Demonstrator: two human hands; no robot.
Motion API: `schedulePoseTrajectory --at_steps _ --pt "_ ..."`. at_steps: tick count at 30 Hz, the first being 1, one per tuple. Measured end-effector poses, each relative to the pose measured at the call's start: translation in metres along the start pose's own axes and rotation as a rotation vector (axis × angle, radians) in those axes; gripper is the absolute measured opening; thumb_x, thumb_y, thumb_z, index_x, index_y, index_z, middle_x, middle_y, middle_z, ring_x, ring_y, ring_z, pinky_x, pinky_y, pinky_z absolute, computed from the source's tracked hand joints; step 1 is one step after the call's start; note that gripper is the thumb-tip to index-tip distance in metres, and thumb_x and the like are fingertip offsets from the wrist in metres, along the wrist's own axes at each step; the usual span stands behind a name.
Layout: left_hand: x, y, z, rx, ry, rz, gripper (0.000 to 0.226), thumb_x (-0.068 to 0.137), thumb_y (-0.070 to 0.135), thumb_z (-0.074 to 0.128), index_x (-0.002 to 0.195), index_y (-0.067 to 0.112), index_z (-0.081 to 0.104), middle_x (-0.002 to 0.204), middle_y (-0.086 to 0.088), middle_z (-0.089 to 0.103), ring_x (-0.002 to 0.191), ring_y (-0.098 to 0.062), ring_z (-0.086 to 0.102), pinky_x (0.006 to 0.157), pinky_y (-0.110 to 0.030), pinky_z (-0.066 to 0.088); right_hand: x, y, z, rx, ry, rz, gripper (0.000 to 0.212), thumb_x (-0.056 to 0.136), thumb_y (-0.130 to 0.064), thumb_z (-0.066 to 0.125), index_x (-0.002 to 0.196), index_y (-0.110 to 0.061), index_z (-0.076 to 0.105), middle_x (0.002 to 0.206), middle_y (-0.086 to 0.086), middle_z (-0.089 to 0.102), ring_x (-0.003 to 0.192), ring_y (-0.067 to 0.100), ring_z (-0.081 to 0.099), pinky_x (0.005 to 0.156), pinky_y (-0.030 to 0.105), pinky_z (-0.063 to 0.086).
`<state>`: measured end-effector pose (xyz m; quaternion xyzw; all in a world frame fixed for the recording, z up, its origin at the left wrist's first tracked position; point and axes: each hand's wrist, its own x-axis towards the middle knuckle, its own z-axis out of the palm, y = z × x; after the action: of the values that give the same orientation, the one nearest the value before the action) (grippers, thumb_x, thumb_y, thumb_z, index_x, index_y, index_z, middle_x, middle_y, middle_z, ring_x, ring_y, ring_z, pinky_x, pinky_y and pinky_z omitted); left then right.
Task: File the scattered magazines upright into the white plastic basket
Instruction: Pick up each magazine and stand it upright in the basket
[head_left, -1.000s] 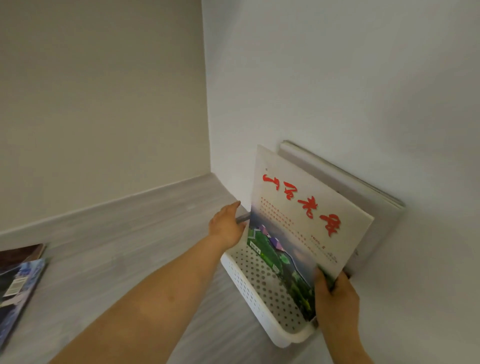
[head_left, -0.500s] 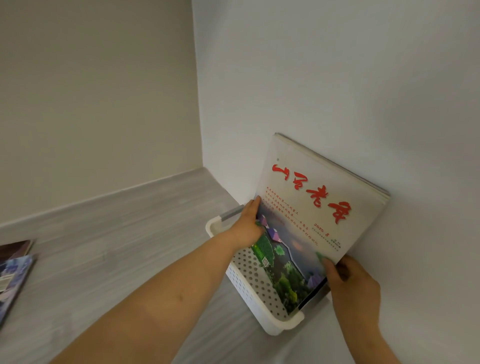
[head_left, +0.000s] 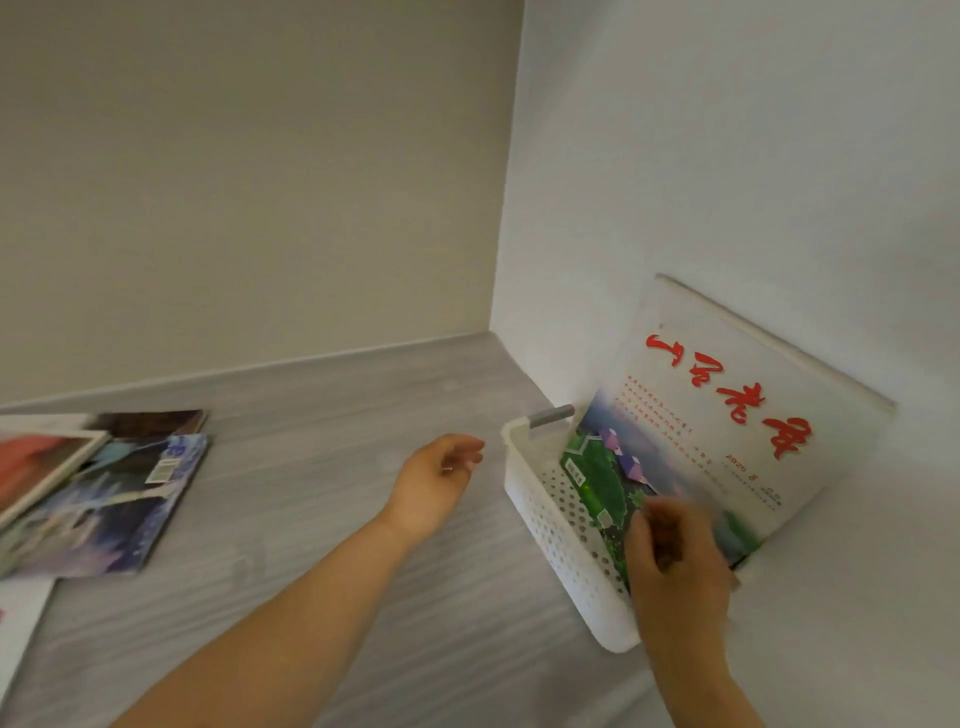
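A white perforated plastic basket (head_left: 550, 525) stands against the right wall. A magazine with red calligraphy and a green landscape (head_left: 722, 431) stands upright in it, leaning on other pale magazines and the wall. My right hand (head_left: 675, 566) is at the near end of the basket, fingers curled in front of the magazine's lower corner; the blur hides whether it grips it. My left hand (head_left: 434, 480) hovers just left of the basket, empty with loose fingers. Scattered magazines lie flat at the far left: a blue-purple one (head_left: 98, 514), a dark one (head_left: 150, 422) and a red-orange one (head_left: 41, 462).
The surface is grey wood-grain (head_left: 311, 467), closed in by a beige back wall and a white right wall meeting in a corner. A white sheet or cover (head_left: 18, 623) lies at the left edge. The basket has a grey handle (head_left: 550, 417) at its far end.
The magazine has settled fully against the stack in the basket. My left hand left the basket's far end and drew back to the left. The view swung left, showing more scattered magazines.
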<state>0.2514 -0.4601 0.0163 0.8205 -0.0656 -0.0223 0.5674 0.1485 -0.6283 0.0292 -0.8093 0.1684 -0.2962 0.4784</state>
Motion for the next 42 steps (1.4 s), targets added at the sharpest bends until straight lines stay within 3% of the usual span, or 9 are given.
schedulePoseTrajectory --at_steps 4,8,12,16,19,27,33,37,42 --pt "-0.047 -0.044 -0.077 0.014 0.187 -0.135 0.023 0.086 -0.010 0.044 0.100 -0.007 0.062 0.104 -0.026 0.066 0.086 -0.023 0.062 0.060 0.004 0.041 -0.024 -0.018 0.060 -0.039 -0.238 -0.135 0.022 0.077 -0.001 0.061 0.074 -0.021 0.052 0.069 -0.007 0.053 0.062 0.001 0.049 0.061 0.008 0.035" --pt "-0.107 -0.088 -0.165 0.104 0.415 -0.280 0.024 0.085 -0.009 0.045 0.096 -0.002 0.065 0.099 -0.024 0.068 0.062 0.005 0.061 0.058 0.001 0.040 -0.063 -0.036 0.137 -0.053 -0.579 -0.156 0.021 0.075 0.002 0.060 0.076 -0.019 0.058 0.069 0.005 0.061 0.053 0.012 0.049 0.057 0.005 0.037" --pt "-0.168 -0.132 -0.245 0.289 0.626 -0.503 0.026 0.085 0.000 0.048 0.104 0.006 0.065 0.119 -0.015 0.063 0.106 -0.026 0.060 0.088 -0.027 0.043 -0.122 -0.057 0.209 -0.134 -0.916 -0.225 0.020 0.076 0.002 0.057 0.094 -0.006 0.062 0.097 0.012 0.068 0.086 0.016 0.061 0.066 0.002 0.036" --pt "-0.214 -0.164 -0.305 0.528 0.686 -0.677 0.037 0.081 0.015 0.058 0.118 0.010 0.057 0.133 -0.013 0.051 0.119 -0.033 0.048 0.097 -0.038 0.039 -0.185 -0.079 0.259 -0.193 -1.167 -0.369 0.032 0.082 -0.016 0.057 0.113 -0.013 0.054 0.120 0.002 0.060 0.113 0.013 0.053 0.090 0.012 0.032" --pt "-0.243 -0.183 -0.337 0.620 0.665 -0.858 0.059 0.080 0.035 0.060 0.132 0.017 0.039 0.144 -0.010 0.034 0.131 -0.033 0.032 0.109 -0.042 0.028 -0.228 -0.100 0.284 -0.184 -1.295 -0.385 0.039 0.082 -0.022 0.056 0.121 -0.018 0.049 0.127 0.000 0.055 0.117 0.012 0.049 0.088 0.008 0.029" --pt "-0.278 -0.211 -0.407 0.574 0.640 -1.018 0.092 0.074 0.052 0.062 0.141 0.010 0.015 0.145 -0.019 0.033 0.133 -0.039 0.029 0.110 -0.046 0.027 -0.293 -0.150 0.332 -0.048 -1.441 -0.057 0.041 0.085 -0.021 0.054 0.124 -0.019 0.042 0.112 -0.006 0.055 0.095 0.005 0.053 0.072 0.011 0.043" --pt "-0.276 -0.215 -0.445 0.185 0.689 -0.929 0.056 0.083 0.024 0.060 0.129 -0.001 0.041 0.133 -0.024 0.050 0.118 -0.040 0.048 0.098 -0.043 0.040 -0.298 -0.161 0.345 0.058 -1.329 0.179 0.036 0.086 -0.007 0.051 0.120 -0.011 0.043 0.086 -0.014 0.051 0.075 -0.001 0.050 0.054 0.008 0.042" --pt "-0.270 -0.206 -0.449 -0.042 0.662 -0.886 0.035 0.089 0.014 0.050 0.121 -0.002 0.048 0.130 -0.021 0.051 0.115 -0.037 0.048 0.090 -0.030 0.037 -0.293 -0.161 0.349 0.076 -1.287 0.301 0.041 0.088 -0.008 0.049 0.127 -0.005 0.038 0.093 -0.004 0.053 0.077 0.007 0.052 0.053 0.011 0.040" --pt "-0.276 -0.186 -0.450 -0.280 0.604 -0.688 0.027 0.089 -0.003 0.040 0.110 0.011 0.052 0.094 -0.006 0.062 0.078 -0.022 0.058 0.067 -0.032 0.048 -0.292 -0.166 0.348 0.095 -1.238 0.322 0.025 0.087 -0.005 0.048 0.111 -0.004 0.052 0.074 -0.007 0.053 0.064 0.006 0.051 0.045 0.006 0.042"
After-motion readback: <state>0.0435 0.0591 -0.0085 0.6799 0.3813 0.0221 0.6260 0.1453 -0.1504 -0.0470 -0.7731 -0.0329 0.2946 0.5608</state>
